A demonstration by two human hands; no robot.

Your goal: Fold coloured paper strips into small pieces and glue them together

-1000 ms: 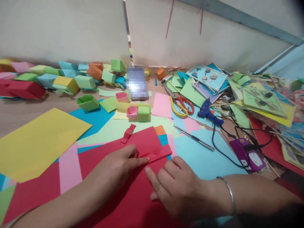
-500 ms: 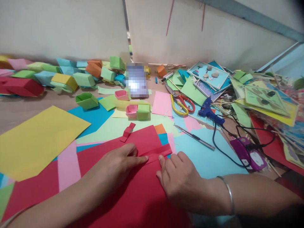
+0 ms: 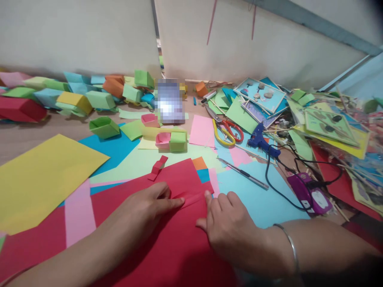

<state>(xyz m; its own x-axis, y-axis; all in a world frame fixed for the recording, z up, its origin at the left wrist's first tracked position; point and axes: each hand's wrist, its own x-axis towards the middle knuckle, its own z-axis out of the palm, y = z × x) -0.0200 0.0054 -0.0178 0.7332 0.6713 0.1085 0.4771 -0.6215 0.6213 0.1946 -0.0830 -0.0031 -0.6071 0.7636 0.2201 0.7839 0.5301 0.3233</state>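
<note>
A narrow folded red paper strip (image 3: 194,197) lies slantwise on a large red paper sheet (image 3: 179,247). My left hand (image 3: 152,205) presses its index fingertip onto the strip's left part, the other fingers curled in and closed. On the strip's right part rests the index fingertip of my right hand (image 3: 229,223). That hand's thumb is spread away over the sheet and nothing sits between the two. Its remaining fingers are bent. Just beyond my left hand lies a small folded red paper piece (image 3: 157,168). Small pink (image 3: 163,139) and green paper boxes (image 3: 178,141) stand farther back.
To the right lie a craft knife (image 3: 243,174), scissors (image 3: 224,131), a blue glue gun (image 3: 260,140) and its looping black cord by a purple power block (image 3: 309,193). Folded paper boxes (image 3: 100,100) line the back left. A yellow sheet (image 3: 50,179) lies left.
My right index fingertip has slid a little right along the strip, and its thumb has spread farther from it. My left hand stays pressed on the strip. The view has shifted slightly.
</note>
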